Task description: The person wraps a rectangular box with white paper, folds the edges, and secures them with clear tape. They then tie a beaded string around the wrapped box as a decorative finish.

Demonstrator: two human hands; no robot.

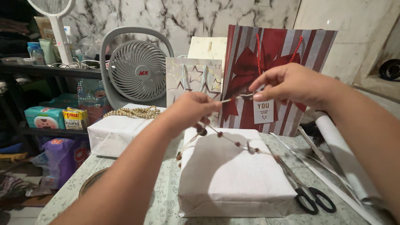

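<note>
- Our left hand [192,109] is raised mid-frame, fingertips pinched together.
- Our right hand [291,85] is level with it, thumb and forefinger pinched, forearm reaching in from the right.

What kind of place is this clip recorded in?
Likely a home room used for gift wrapping: shelves crowded with household goods, a desk fan, and a table holding a white wrapped box, gift bags and scissors.

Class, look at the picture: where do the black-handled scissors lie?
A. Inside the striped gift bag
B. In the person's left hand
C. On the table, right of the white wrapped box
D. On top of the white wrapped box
C: the scissors lie flat on the table, just right of the white wrapped box.
</note>
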